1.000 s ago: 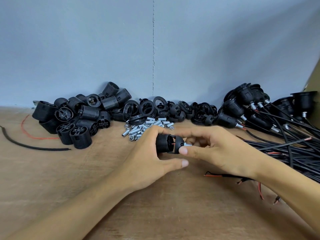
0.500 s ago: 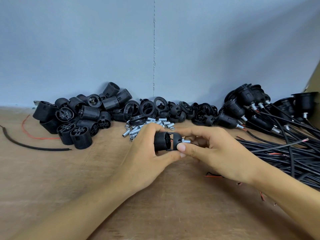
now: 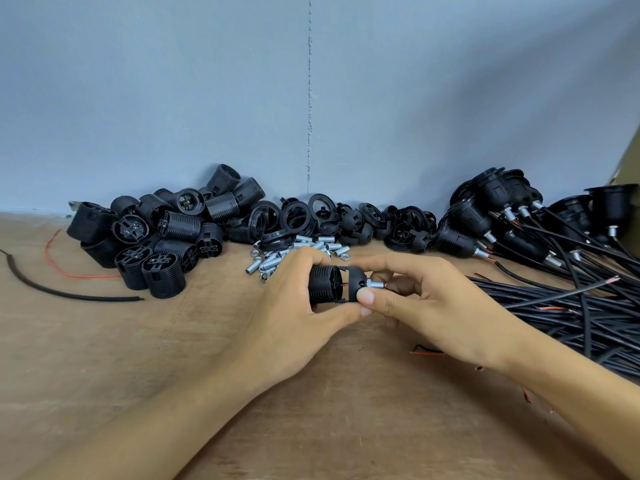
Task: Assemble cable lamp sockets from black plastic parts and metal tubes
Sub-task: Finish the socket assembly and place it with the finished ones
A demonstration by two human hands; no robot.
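Observation:
My left hand (image 3: 294, 306) grips a ribbed black socket body (image 3: 323, 284) held sideways above the wooden table (image 3: 173, 341). Against its right end sits a black domed cap (image 3: 356, 282) with a short metal tube (image 3: 375, 284) sticking out to the right. My right hand (image 3: 419, 299) pinches that cap between thumb and fingers. A thin gap with red wire shows between body and cap. The cable beyond the tube is hidden by my right hand.
Loose socket bodies (image 3: 156, 237) are heaped at the back left, rings and caps (image 3: 346, 223) at the back middle, metal tubes and nuts (image 3: 277, 258) in front of them. Finished sockets with black cables (image 3: 554, 271) fill the right. A black wire scrap (image 3: 52, 289) lies left.
Both hands have lifted the socket a little away from me and the cap has been brought closer against the ribbed body. My left thumb now meets my right thumb under the cap.

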